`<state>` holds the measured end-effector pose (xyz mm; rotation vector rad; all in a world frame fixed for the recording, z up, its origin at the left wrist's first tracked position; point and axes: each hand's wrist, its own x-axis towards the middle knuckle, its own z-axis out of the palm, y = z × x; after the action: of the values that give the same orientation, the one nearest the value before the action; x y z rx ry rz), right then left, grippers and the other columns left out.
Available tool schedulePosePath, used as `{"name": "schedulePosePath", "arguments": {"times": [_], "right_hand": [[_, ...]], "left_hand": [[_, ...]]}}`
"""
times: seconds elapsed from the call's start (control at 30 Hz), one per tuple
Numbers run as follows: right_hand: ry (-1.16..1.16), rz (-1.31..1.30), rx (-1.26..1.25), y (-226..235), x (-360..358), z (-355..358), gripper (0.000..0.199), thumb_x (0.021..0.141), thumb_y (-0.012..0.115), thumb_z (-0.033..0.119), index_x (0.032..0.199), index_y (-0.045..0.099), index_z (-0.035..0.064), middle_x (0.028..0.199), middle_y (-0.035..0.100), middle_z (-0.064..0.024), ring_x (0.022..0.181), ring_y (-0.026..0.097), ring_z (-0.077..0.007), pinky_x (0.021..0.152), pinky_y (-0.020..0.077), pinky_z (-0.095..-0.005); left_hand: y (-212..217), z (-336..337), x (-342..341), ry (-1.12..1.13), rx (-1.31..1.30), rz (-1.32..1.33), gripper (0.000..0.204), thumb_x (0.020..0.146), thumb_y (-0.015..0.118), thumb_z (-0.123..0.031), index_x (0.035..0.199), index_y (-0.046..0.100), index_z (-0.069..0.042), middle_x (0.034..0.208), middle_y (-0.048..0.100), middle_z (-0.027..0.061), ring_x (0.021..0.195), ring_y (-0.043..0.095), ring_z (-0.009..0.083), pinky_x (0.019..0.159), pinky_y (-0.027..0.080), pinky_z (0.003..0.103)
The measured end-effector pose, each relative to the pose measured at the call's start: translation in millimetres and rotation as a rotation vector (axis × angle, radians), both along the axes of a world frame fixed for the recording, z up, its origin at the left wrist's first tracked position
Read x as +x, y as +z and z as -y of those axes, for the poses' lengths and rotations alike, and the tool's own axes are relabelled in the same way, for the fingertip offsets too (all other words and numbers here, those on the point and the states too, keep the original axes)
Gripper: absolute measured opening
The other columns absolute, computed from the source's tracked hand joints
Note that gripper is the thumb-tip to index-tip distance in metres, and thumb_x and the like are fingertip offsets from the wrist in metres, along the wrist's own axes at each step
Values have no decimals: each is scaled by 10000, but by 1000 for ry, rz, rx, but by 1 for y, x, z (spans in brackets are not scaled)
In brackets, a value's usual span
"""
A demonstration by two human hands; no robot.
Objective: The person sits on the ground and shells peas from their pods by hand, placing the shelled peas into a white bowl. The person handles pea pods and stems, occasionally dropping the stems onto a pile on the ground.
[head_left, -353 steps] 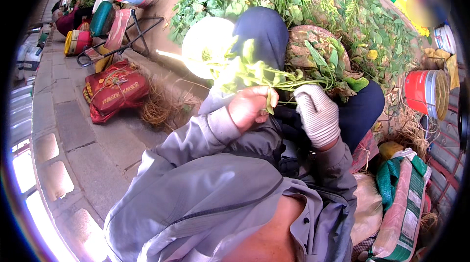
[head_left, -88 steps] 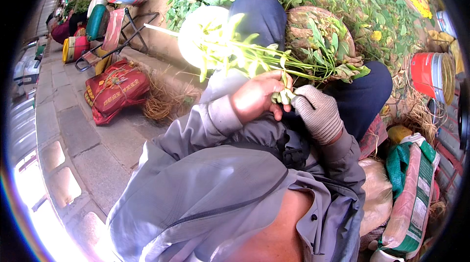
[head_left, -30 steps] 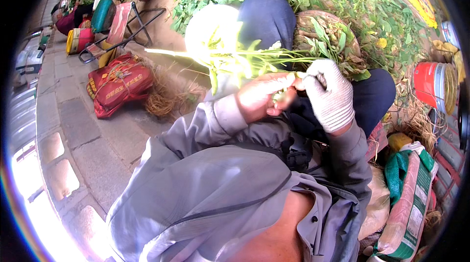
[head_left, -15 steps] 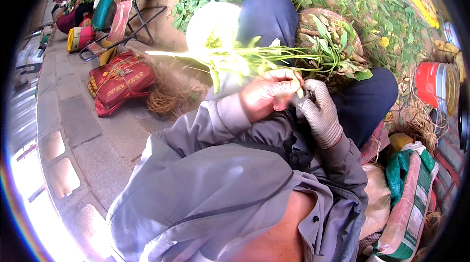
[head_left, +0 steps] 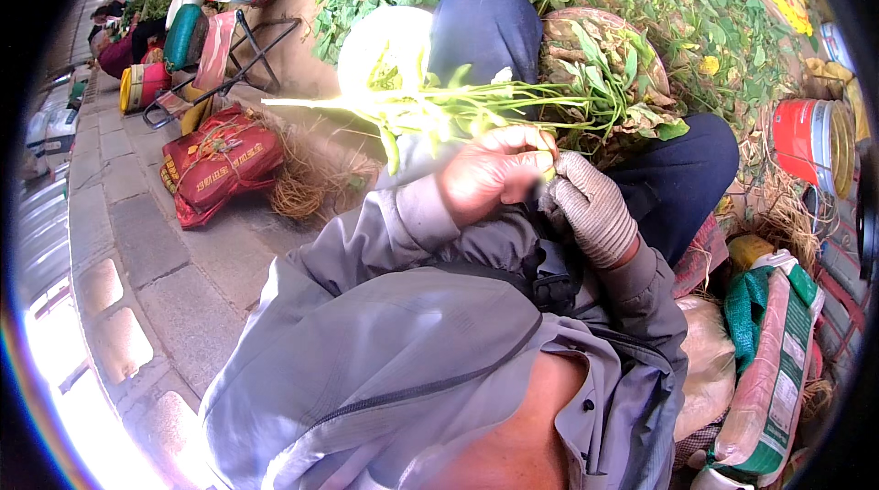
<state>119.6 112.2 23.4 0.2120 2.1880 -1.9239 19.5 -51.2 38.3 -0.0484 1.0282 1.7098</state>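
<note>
My bare left hand [head_left: 490, 177] pinches a small green pod [head_left: 549, 173] between thumb and forefinger, in front of my waist. Against it, my right hand [head_left: 595, 211] in a dirty whitish knitted glove has its fingers curled in beside the pod. Whatever is inside the gloved fingers is hidden, and a dark blur covers the gap between the hands. Cut green stalks [head_left: 439, 108] with pods on them lie across my lap, just beyond the left hand. Past them, a white container [head_left: 366, 41], washed out by glare, stands to the left of my knee [head_left: 485, 27].
Right of my knee is a round basket [head_left: 655, 59] of leaves and husks. Leafy plants [head_left: 714, 23] are heaped beyond. A red bag [head_left: 220, 165] and folding stool [head_left: 243, 50] stand left on the paving. At right are a red bucket [head_left: 797, 142] and packed sack [head_left: 760, 371].
My gloved right hand has turned and closed in, its fingers now curled tighter beside the left fingertips. The left hand keeps its pinch. The whole view has shifted slightly.
</note>
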Motion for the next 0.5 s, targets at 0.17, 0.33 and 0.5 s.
{"name": "schedulePosePath", "arguments": {"times": [0.17, 0.33, 0.5], "right_hand": [[61, -69, -93, 2, -2, -5, 210, 925, 520, 127, 1092, 578, 13, 898, 621, -140, 771, 622, -239, 713, 496, -327], [-27, 15, -171, -6, -4, 2, 226, 924, 550, 144, 1094, 603, 6, 854, 597, -36, 714, 561, -104, 658, 472, -250], [-121, 194, -387, -3, -4, -1, 224, 921, 544, 149, 1078, 606, 2, 816, 598, -23, 685, 547, -95, 630, 456, -240]], "left_hand": [[2, 8, -9, -115, 52, 108, 112, 903, 653, -136, 1005, 613, -116, 840, 556, -70, 647, 433, 22, 552, 329, 193], [-7, 5, -2, -197, -35, -291, 109, 891, 652, -69, 981, 600, -101, 888, 543, -71, 761, 460, 28, 653, 368, 182], [4, 7, -5, -176, -1, -154, 122, 922, 573, -55, 1031, 618, -90, 893, 551, -53, 697, 484, 48, 616, 398, 200]]}}
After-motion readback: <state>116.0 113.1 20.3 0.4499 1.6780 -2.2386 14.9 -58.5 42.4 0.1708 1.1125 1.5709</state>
